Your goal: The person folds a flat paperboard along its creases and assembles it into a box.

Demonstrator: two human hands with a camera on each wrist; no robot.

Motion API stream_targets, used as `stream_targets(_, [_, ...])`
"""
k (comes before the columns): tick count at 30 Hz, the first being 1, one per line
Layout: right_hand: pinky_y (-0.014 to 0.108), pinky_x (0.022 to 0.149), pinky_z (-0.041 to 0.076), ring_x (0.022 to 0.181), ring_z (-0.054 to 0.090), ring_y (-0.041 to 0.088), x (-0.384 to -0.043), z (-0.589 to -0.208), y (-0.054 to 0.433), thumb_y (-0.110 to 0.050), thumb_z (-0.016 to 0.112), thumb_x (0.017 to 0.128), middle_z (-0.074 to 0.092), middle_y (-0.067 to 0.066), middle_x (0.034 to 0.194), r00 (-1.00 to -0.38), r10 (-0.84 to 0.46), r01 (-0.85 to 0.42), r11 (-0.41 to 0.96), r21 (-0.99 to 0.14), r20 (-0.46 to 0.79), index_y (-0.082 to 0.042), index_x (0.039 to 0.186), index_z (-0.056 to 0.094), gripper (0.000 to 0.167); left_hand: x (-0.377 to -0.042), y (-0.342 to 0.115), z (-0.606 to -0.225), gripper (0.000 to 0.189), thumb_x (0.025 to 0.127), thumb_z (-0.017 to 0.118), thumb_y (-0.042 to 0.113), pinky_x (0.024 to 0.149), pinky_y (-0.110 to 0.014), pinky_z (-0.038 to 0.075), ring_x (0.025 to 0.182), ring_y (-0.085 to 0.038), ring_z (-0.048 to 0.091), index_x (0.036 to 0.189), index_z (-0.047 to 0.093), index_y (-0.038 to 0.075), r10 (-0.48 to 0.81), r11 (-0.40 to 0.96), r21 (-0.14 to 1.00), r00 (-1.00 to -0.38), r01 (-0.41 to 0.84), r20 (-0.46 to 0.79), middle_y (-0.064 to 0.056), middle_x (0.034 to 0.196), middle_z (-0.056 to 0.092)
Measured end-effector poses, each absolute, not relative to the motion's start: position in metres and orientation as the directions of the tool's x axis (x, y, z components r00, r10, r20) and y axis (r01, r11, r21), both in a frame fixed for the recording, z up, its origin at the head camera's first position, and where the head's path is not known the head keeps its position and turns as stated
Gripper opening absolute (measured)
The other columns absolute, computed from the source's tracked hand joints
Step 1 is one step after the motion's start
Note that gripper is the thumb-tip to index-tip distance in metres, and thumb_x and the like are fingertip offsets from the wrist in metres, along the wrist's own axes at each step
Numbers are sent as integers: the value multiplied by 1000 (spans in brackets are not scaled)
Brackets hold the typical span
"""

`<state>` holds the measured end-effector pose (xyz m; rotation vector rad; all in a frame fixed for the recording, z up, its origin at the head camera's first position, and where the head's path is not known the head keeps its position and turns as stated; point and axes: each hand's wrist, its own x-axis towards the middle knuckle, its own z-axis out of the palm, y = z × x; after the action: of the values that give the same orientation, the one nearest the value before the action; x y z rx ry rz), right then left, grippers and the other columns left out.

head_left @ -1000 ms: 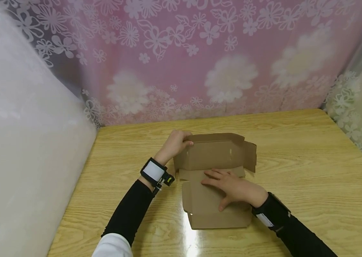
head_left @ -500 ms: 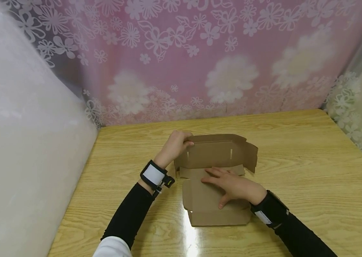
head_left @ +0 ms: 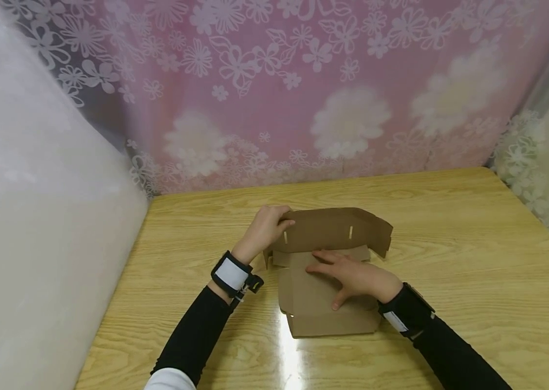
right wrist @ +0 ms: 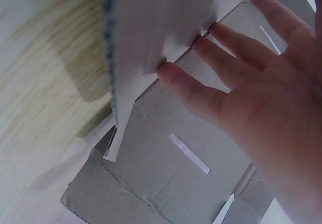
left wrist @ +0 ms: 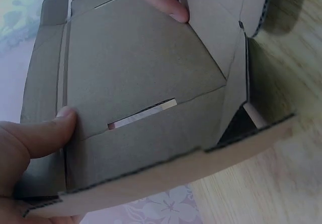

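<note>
the cardboard box (head_left: pixel 323 324) lies unfolded on the table (head_left: pixel 474 260), one panel (head_left: pixel 325 230) raised. the left hand (head_left: pixel 261 230) pinches that panel's left end; the right hand (head_left: pixel 359 276) holds nothing, fingers spread on the base (head_left: pixel 311 292). caution: an uneven pull may skew or tear the fold (right wrist: pixel 147 89). the right-wrist view shows fingertips (right wrist: pixel 168 74) beside the fold; the head view leaves their contact unclear.

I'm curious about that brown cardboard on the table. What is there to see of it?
The brown cardboard looks like a partly folded box, with side flaps and corrugated cut edges. Its far panel stands tilted up, with two narrow slots; the nearer panel meets it along a crease, though I can't tell whether that lies flat on the table. The left hand grips the far panel near its upper left corner; the right hand, spread wide, touches the nearer panel.
</note>
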<state>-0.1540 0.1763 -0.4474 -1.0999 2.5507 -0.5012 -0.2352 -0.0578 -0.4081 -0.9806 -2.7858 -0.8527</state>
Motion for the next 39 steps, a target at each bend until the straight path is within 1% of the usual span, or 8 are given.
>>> stream_targets(3, [66,105,35,142,31,49,-156,-447,176,-32,88,68,32,28,156,-650,-744,-625,640,-447,-157,-8,145,51,88,-236,-59,-410,8,92,70,8,56,-22,42,59,-15,59,98,71,2,561,648,471,-793,598,237,-10,81,71])
stream_targets(7, [63,106,37,142,30,49,-159,-448,176,-30,88,68,31,28,156,-653,-739,-613,643,-458,-165,-8,145,50,88,-235,-58,-409,16,89,73,7,61,-25,48,68,-18,65,104,72,1,559,663,453,-797,596,230,-11,86,73])
stream_targets(10, [61,106,38,142,31,50,-161,-448,177,-29,88,68,31,28,156,-655,-738,-615,645,-454,-163,-8,145,50,88,-235,-58,-408,17,89,74,7,61,-26,47,66,-17,63,105,72,2,557,672,444,-799,593,226,-10,84,72])
stream_targets(16, [59,106,39,142,31,49,-164,-447,176,-27,88,69,30,28,156,-654,-734,-606,653,-455,-183,-7,145,50,88,-237,-58,-408,9,88,75,6,58,-22,40,59,-13,56,97,71,4,558,676,435,-799,595,227,-6,73,67])
stream_targets(26, [58,106,40,143,28,48,-171,-449,177,-25,88,70,27,28,158,-656,-724,-577,663,-477,-213,-8,147,48,88,-236,-58,-410,11,88,74,5,65,-28,52,74,-20,68,99,73,4,558,677,420,-794,605,244,-8,87,73])
stream_targets(30, [58,106,39,144,27,49,-172,-449,177,-24,88,70,27,28,158,-654,-724,-572,662,-483,-218,-8,147,48,88,-233,-59,-410,11,87,73,-1,68,-30,55,78,-21,70,96,72,4,574,672,405,-781,620,245,-8,87,73])
stream_targets(34, [59,106,39,143,27,49,-171,-448,177,-24,88,71,26,28,158,-657,-724,-569,659,-491,-210,-8,147,48,87,-232,-59,-411,9,87,72,-3,67,-30,55,77,-21,70,92,72,5,567,662,416,-779,624,267,-7,84,73])
stream_targets(39, [57,104,41,142,30,50,-169,-449,179,-25,87,71,28,29,157,-665,-723,-578,656,-485,-185,-5,146,49,86,-231,-58,-414,15,89,71,-2,69,-29,56,80,-20,71,102,74,4,560,661,414,-779,626,282,-8,91,74])
